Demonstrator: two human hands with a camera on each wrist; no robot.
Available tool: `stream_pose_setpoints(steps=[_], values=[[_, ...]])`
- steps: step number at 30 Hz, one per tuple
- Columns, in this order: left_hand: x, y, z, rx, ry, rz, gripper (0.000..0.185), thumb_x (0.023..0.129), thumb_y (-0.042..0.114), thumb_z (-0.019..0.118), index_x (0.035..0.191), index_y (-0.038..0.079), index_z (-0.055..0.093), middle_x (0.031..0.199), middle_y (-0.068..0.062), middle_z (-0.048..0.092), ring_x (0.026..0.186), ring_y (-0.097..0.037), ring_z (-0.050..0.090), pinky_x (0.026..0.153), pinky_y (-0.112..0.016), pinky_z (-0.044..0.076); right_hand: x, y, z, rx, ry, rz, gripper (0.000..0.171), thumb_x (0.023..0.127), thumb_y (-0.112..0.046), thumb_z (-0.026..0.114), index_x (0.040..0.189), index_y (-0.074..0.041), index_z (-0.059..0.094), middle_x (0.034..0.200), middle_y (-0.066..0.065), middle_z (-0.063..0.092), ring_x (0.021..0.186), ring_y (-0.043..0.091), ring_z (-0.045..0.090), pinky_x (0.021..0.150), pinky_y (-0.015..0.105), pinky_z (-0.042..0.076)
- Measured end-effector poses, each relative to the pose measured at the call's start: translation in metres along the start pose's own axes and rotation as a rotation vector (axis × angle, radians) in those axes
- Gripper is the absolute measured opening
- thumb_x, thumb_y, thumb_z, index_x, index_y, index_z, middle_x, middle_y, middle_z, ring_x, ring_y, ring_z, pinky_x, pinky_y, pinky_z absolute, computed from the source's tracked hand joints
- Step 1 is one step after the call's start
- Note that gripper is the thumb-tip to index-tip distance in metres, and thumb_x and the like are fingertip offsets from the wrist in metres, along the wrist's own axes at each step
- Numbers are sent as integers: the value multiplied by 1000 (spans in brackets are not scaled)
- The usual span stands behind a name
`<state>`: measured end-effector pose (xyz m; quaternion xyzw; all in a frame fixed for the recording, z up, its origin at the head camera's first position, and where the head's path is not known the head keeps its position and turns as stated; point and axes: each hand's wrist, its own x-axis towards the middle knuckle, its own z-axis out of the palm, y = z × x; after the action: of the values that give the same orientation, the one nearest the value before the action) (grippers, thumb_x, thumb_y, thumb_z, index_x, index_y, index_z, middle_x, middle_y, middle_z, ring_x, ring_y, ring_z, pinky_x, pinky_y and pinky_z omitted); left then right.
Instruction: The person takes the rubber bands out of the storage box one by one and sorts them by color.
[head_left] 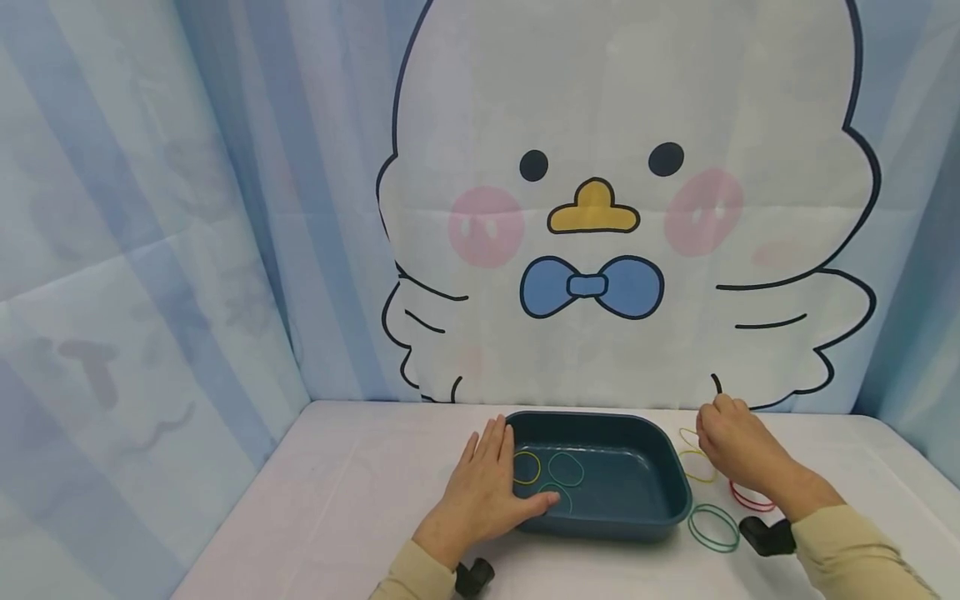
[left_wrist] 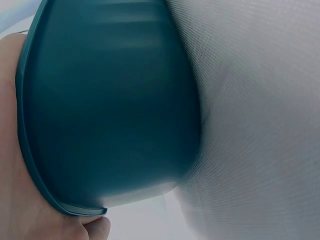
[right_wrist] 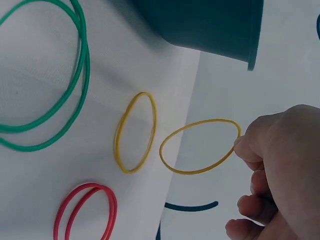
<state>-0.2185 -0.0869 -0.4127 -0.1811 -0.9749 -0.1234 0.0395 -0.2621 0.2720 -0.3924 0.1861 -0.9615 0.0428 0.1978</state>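
My right hand (head_left: pixel 738 446) pinches a yellow rubber band (right_wrist: pixel 189 173) between thumb and fingertips, holding it up at the right of the dark teal plastic bin (head_left: pixel 626 492). Another yellow rubber band (right_wrist: pixel 119 140) lies on the table below it. My left hand (head_left: pixel 480 496) rests along the bin's left rim, fingers straight, thumb over the front edge. In the left wrist view, the bin's outer wall (left_wrist: pixel 115 100) fills much of the picture. Inside the bin lie a yellow rubber band (head_left: pixel 539 468) and two green ones, the upper green band (head_left: pixel 582 472) standing clear of my thumb.
Green rubber bands (head_left: pixel 692 527) lie overlapped by the bin's front right corner. Red rubber bands (head_left: pixel 750 505) lie partly under my right forearm. A cartoon-printed curtain (head_left: pixel 592 358) hangs along the back edge of the white table (head_left: pixel 300 517).
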Motion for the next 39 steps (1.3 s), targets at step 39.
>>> stream_pose_setpoints(steps=[39], values=[[1, -1, 0, 14, -6, -1, 114, 82, 86, 39, 157, 1, 22, 167, -14, 15, 155, -27, 16, 125, -48, 18, -18, -10, 22, 14, -61, 12, 15, 83, -4, 69, 84, -6, 54, 79, 4, 42, 74, 19, 39, 60, 31, 36]])
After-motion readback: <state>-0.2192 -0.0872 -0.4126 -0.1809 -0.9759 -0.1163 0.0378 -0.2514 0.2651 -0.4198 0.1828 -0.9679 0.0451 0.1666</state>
